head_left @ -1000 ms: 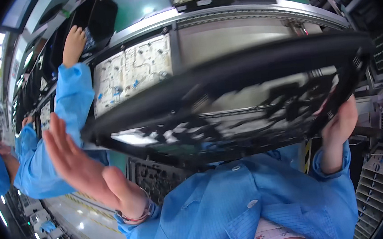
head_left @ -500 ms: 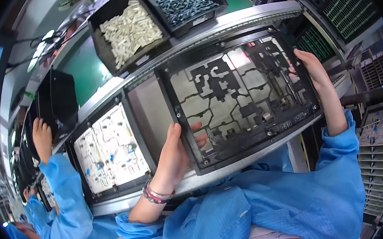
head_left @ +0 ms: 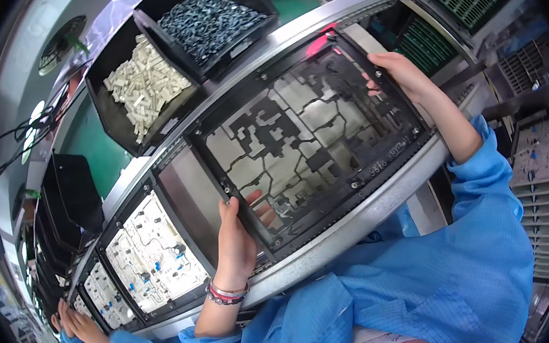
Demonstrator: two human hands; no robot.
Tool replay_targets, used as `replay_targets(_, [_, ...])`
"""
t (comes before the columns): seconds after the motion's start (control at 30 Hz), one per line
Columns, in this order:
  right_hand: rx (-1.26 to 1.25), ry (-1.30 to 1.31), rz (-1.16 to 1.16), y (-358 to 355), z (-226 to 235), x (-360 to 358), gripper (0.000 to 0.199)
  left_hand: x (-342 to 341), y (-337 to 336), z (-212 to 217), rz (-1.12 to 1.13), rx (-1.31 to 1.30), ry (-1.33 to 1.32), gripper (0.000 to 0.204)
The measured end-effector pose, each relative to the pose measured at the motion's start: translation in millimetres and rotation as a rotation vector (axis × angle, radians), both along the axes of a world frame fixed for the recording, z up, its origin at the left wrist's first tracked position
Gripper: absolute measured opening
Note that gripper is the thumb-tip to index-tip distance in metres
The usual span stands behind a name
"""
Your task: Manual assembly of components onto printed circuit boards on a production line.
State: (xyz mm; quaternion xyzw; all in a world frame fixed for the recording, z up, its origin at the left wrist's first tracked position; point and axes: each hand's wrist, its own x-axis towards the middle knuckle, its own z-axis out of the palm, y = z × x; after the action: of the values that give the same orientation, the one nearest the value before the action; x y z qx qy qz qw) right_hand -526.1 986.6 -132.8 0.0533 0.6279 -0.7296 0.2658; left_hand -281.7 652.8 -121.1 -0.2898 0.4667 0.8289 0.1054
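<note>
Running slantwise across the room, a long metal conveyor rail (head_left: 358, 219) carries a row of frames, and behind it lies a green tabletop (head_left: 97, 149) with two black bins: one of pale plastic parts (head_left: 144, 85), one of dark small parts (head_left: 207, 19). On the rail, under the person's arms, lies a large black cut-out fixture frame (head_left: 311, 141), flat between the two rails. Beside it to the left sits a carrier with a white circuit board (head_left: 147, 253).

Both arms come up in blue sleeves. The left hand (head_left: 237, 234), beaded bracelets at the wrist, is closed on the frame's near-left corner, thumb on top and fingers curled beneath the edge. The right hand (head_left: 404, 76), forearm stretched out, grips the far-right edge, fingers wrapped over the rim. Further down the line, another person's hands (head_left: 81, 326) rest by the rail.
</note>
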Motion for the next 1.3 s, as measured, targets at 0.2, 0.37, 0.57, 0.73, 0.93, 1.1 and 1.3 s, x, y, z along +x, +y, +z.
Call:
replay_targets(0.2, [0.926, 0.847, -0.377, -1, 12, 21, 0.034, -12, 1, -21, -0.025, 0.044, 0.005, 0.035])
replay_targets(0.37, [0.700, 1.303, -0.479, -10, 86, 123, 0.025, -29, 1, -39, -0.169, 0.183, 0.095, 0.045])
replay_targets(0.57, [1.000, 1.822, -0.964, 87, 176, 257, 0.046, -23, -15, -28, -0.124, 0.259, 0.138, 0.041])
replay_targets(0.73, [1.866, 1.489, -1.944, 191, 244, 355, 0.051, -17, -9, -22, -0.215, 0.384, 0.165, 0.048])
replay_targets(0.93, [1.676, 0.847, -1.678, 294, 265, 375, 0.053, -17, -9, -28, -0.269, 0.411, 0.217, 0.042])
replay_targets(1.1, [1.751, 0.866, -1.824, 299, 261, 369, 0.035, -15, -4, -26, -0.179, 0.338, 0.202, 0.038])
replay_targets(1.3, [1.881, 1.264, -2.132, 183, 262, 380, 0.035, -21, -24, -52, -0.042, 0.299, 0.125, 0.033])
